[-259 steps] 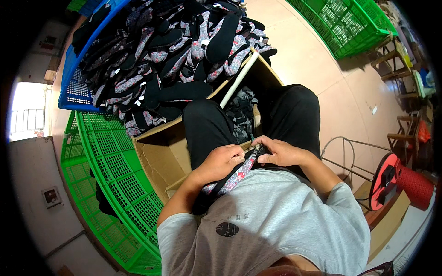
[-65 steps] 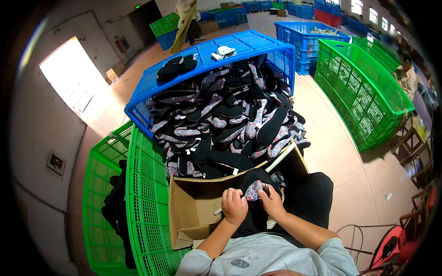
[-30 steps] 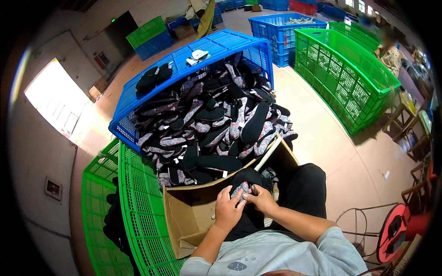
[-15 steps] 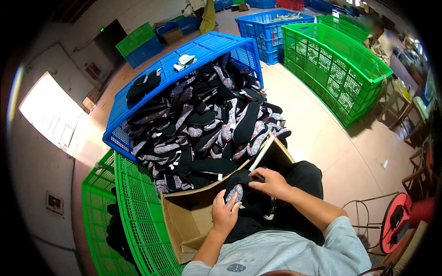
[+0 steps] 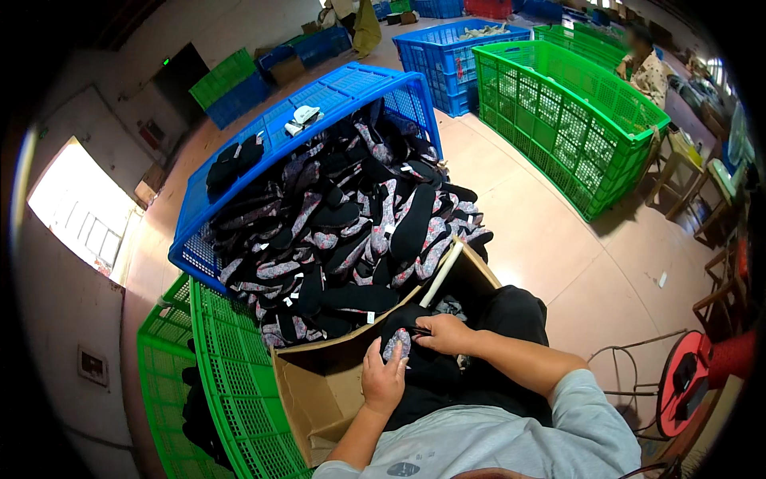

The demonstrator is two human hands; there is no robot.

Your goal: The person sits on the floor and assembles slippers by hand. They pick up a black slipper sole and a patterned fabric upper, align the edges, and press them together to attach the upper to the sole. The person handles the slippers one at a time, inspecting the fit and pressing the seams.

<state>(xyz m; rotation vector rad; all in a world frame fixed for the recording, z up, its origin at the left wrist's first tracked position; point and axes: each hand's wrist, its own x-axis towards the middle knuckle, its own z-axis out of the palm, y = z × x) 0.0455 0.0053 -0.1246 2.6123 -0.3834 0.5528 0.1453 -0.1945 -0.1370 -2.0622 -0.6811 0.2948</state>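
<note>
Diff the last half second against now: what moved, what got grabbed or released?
Little changed. The right hand sits slightly lower on the black and patterned fabric piece, over the cardboard box; the left hand keeps its grip on the piece from below. Nothing was released. The pile in the blue crate is unchanged.

Daylight is pouring thru a barred window (image 5: 76,227) at left, glaring on the tan tile floor (image 5: 550,239). Green crates (image 5: 574,104) & blue crates (image 5: 459,48) are standing across the rm; wooden stools (image 5: 678,172) are sitting at right.
</note>
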